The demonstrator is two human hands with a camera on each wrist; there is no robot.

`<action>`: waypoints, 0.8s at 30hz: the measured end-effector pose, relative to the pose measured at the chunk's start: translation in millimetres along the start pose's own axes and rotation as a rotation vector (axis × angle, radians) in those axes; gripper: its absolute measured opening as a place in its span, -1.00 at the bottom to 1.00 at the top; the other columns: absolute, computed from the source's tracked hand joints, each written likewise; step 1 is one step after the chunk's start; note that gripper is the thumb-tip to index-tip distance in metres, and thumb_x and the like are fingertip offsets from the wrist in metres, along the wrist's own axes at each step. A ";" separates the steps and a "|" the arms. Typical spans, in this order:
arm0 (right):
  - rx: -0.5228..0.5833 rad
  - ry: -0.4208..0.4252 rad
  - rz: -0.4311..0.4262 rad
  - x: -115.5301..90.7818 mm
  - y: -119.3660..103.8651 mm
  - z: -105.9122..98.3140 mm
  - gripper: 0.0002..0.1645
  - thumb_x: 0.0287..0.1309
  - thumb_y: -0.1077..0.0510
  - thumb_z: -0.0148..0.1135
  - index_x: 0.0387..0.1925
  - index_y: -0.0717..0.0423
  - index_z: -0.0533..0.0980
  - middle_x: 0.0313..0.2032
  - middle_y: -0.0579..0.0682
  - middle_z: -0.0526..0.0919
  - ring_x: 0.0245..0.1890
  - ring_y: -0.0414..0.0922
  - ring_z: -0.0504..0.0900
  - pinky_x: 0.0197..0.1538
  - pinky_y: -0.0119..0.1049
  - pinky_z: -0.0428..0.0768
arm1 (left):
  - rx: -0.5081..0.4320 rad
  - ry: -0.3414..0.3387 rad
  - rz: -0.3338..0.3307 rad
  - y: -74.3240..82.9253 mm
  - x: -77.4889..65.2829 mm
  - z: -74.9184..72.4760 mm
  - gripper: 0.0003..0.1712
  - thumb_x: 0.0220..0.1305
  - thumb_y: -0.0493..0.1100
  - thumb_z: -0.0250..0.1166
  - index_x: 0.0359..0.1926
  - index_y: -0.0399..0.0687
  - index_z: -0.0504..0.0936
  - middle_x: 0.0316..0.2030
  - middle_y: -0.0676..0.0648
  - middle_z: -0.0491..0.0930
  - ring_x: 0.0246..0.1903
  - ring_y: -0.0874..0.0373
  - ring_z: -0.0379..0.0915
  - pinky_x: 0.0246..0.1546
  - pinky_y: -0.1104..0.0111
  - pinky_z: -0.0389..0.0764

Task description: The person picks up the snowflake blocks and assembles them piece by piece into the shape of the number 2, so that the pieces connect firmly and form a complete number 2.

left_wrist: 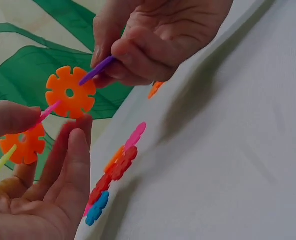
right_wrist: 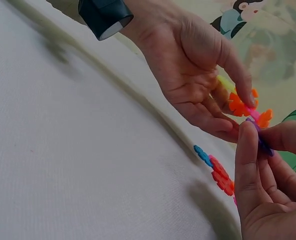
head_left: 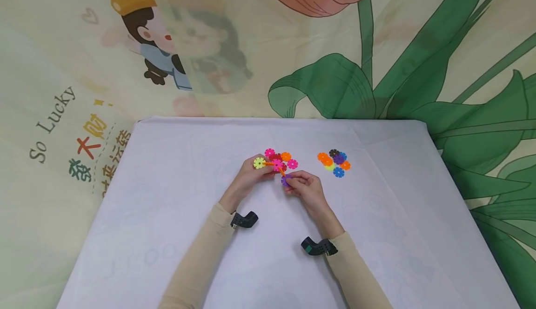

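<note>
My left hand (head_left: pixel 248 175) pinches a joined row of notched plastic snowflake discs. In it are a yellow disc (head_left: pixel 259 163), a pink disc (left_wrist: pixel 50 111) under the thumb, and two orange discs, one of them the upper orange disc (left_wrist: pixel 78 103). From the other side, my right hand (head_left: pixel 309 191) pinches a purple disc (left_wrist: pixel 99 70) between thumb and fingers. In the left wrist view the purple disc's edge meets the orange disc's notched rim, crosswise. How deep it sits in a slot cannot be told.
Just beyond the hands lies a cluster of pink, red, orange and blue discs, including a pink disc (head_left: pixel 293 164). Further right is a second pile with a blue disc (head_left: pixel 338 172) and several others. A white cloth covers the table (head_left: pixel 167 206); a printed curtain (head_left: pixel 234 104) hangs behind.
</note>
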State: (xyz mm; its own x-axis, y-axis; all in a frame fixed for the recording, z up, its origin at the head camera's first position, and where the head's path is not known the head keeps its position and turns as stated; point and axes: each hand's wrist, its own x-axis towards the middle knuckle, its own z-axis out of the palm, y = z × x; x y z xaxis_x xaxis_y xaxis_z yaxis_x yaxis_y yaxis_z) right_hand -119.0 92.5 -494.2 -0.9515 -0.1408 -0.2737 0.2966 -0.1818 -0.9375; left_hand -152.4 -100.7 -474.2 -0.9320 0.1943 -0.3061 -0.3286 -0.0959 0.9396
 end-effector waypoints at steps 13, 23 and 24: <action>0.034 0.014 -0.025 -1.4 0.6 4.8 -0.76 0.26 0.31 0.27 -0.10 0.40 0.52 -0.34 0.06 0.71 -0.41 -0.12 0.73 -0.19 -0.33 0.68 | -0.241 0.010 -0.047 -8.6 5.7 8.1 -0.58 0.30 -0.41 0.26 0.16 -0.41 0.46 -0.07 -0.18 0.62 -0.20 0.14 0.64 -0.04 0.33 0.62; 0.071 0.050 -0.060 -2.3 1.6 7.2 -0.72 0.21 0.32 0.32 -0.10 0.38 0.48 -0.39 0.03 0.73 -0.41 -0.11 0.75 -0.20 -0.31 0.68 | -0.327 0.025 -0.083 -11.4 8.3 9.1 -0.64 0.23 -0.55 0.21 0.01 -0.24 0.46 -0.11 -0.14 0.57 -0.23 0.15 0.61 -0.12 0.39 0.64; 0.070 0.051 -0.067 -2.3 1.6 7.4 -0.72 0.21 0.32 0.32 -0.10 0.39 0.48 -0.39 0.03 0.73 -0.41 -0.11 0.75 -0.20 -0.30 0.68 | -0.324 0.020 -0.081 -11.9 8.7 8.7 -0.62 0.23 -0.56 0.21 0.03 -0.22 0.45 -0.12 -0.13 0.56 -0.23 0.15 0.60 -0.13 0.40 0.64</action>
State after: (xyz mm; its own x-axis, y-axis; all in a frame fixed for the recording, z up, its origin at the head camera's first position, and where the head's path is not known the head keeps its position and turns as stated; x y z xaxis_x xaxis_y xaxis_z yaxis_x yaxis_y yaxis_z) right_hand -115.7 85.4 -493.5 -0.9719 -0.0769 -0.2227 0.2351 -0.2574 -0.9373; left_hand -155.3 -89.3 -486.7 -0.9027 0.1951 -0.3834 -0.4301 -0.3868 0.8157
